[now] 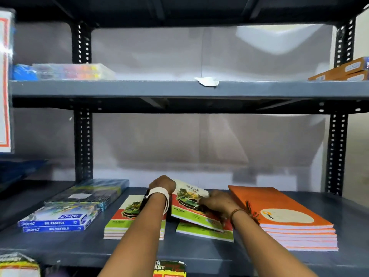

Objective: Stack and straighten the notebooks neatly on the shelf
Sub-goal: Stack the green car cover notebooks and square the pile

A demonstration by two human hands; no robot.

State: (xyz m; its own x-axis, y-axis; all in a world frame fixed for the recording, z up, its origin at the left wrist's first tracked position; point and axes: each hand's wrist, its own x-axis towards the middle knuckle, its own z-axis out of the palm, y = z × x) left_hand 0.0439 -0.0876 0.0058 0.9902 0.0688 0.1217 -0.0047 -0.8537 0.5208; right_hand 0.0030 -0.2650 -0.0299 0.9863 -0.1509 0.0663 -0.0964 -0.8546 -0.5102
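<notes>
On the grey metal shelf (139, 250) lie three lots of notebooks. A neat pile with car-and-palm covers (121, 222) sits left of centre. In the middle, one such notebook (191, 204) is tilted up at its far left edge over a crooked pile (203, 232). My left hand (162, 183) grips its raised far corner, fingers hidden behind it. My right hand (217, 201) rests on its cover and holds its right side. A straight stack of orange notebooks (289, 218) lies to the right, touching my right wrist.
Blue oil pastel boxes (54, 222) and a dark flat pack (89, 191) sit at the shelf's left. The upper shelf (139, 88) carries colourful packs at left, orange boxes (343, 71) at right. Black slotted uprights (82, 148) frame the bay. Printed packets show below.
</notes>
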